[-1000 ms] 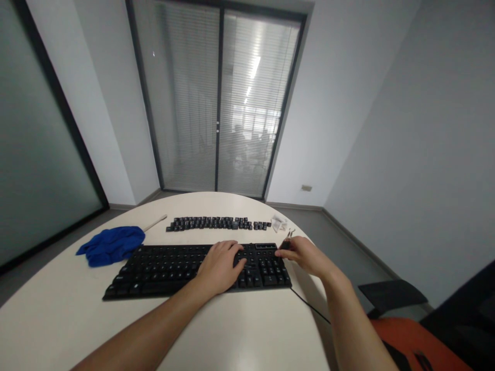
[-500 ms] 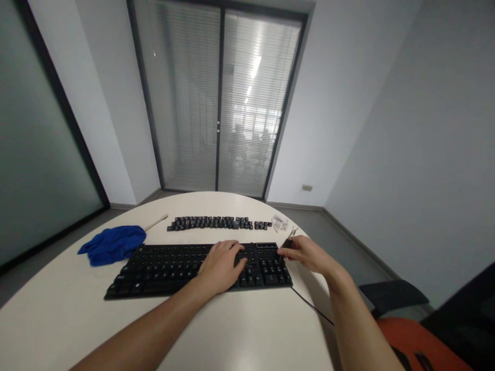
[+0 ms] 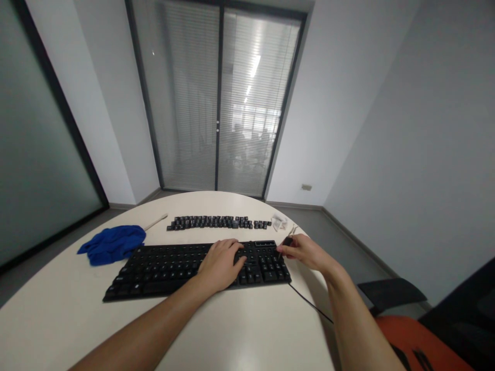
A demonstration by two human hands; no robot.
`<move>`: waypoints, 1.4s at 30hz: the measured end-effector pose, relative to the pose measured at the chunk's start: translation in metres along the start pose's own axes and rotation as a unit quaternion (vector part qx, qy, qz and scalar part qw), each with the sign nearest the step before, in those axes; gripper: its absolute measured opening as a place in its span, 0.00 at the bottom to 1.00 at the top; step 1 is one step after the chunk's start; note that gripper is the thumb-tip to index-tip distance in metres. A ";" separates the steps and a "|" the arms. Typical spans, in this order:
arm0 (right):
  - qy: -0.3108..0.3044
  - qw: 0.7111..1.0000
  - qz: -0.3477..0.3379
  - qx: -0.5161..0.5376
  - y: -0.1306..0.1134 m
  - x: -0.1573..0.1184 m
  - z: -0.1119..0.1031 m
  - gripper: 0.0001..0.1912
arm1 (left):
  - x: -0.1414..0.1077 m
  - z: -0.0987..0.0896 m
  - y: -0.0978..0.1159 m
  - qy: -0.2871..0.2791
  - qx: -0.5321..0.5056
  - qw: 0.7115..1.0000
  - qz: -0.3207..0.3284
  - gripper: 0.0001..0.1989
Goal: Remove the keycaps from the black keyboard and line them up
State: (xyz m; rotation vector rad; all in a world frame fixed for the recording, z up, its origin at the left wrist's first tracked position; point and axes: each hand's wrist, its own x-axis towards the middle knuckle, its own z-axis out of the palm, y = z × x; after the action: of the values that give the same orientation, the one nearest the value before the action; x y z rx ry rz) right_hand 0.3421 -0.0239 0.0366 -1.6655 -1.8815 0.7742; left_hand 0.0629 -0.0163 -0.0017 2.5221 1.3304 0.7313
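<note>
A black keyboard point(image 3: 166, 265) lies at a slight slant on the white table. My left hand point(image 3: 221, 264) rests flat across its middle, fingers spread and holding nothing. At the keyboard's right end, my right hand point(image 3: 303, 251) pinches a keycap puller point(image 3: 287, 241) with a dark handle and thin metal prongs. The puller's lower end points down at the number pad keys; whether it grips a key is too small to tell. Beyond the keyboard, loose black keycaps point(image 3: 209, 222) stand in several rows.
Left of the keyboard lies a crumpled blue cloth point(image 3: 114, 245), with a light-coloured thin brush or stick point(image 3: 157, 221) beside it. A clear plastic bag point(image 3: 279, 222) sits near the table's right edge. The keyboard cable point(image 3: 311, 304) runs off to the right, towards an orange-seated chair point(image 3: 406, 340).
The keyboard's right end has shifted very slightly away from me and to the left. Both hands stay in nearly the same places, the right hand still holding the keycap puller.
</note>
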 end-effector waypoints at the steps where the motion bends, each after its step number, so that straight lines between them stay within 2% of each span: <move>1: -0.006 1.000 -0.003 -0.005 0.000 0.000 0.001 0.22 | 0.000 0.000 0.000 0.001 -0.001 1.000 -0.001 0.16; 7: 0.031 0.997 0.003 -0.070 -0.012 -0.002 0.010 0.18 | -0.001 0.001 0.002 0.010 0.002 1.000 -0.014 0.15; 12: 0.065 0.971 0.070 -0.219 -0.023 -0.007 0.020 0.16 | 0.000 0.002 0.001 0.008 0.006 1.000 -0.013 0.16; 15: 0.083 0.960 0.088 -0.252 -0.024 -0.005 0.022 0.15 | 0.000 0.002 -0.001 0.003 0.010 1.000 -0.009 0.16; 18: 0.069 0.974 0.102 -0.190 -0.019 -0.002 0.020 0.15 | 0.000 0.001 -0.002 -0.001 0.011 1.000 -0.004 0.16; 23: 0.054 0.989 0.136 -0.016 -0.003 0.005 0.015 0.17 | 0.000 -0.001 0.000 -0.009 0.013 1.000 -0.005 0.16; 26: 0.063 0.991 0.117 0.029 0.004 0.008 0.015 0.17 | 0.000 -0.001 0.000 -0.006 0.012 1.000 -0.006 0.16; 31: 0.129 0.988 0.084 -0.008 -0.007 0.008 0.018 0.18 | 0.000 0.000 0.000 0.002 0.005 1.000 -0.009 0.16; 34: 0.158 0.987 -0.006 0.016 -0.023 0.008 0.025 0.20 | 0.000 0.000 0.001 0.004 0.005 1.000 -0.011 0.16; 36: 0.141 0.986 -0.065 0.057 -0.033 0.008 0.036 0.20 | 0.000 0.000 0.001 0.005 -0.002 1.000 -0.013 0.17; 40: 0.092 0.982 -0.120 0.113 -0.049 0.010 0.063 0.18 | 0.001 -0.001 -0.001 0.022 -0.052 0.998 -0.025 0.20; 42: 0.081 0.977 -0.151 0.126 -0.053 0.011 0.074 0.17 | 0.003 -0.001 -0.002 0.031 -0.088 0.995 -0.035 0.18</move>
State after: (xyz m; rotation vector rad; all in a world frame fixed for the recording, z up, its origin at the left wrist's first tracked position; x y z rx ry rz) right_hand 0.2516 -0.0241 0.0212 -1.2129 -1.7830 0.6954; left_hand 0.0624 -0.0128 -0.0006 2.3228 1.3037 0.8773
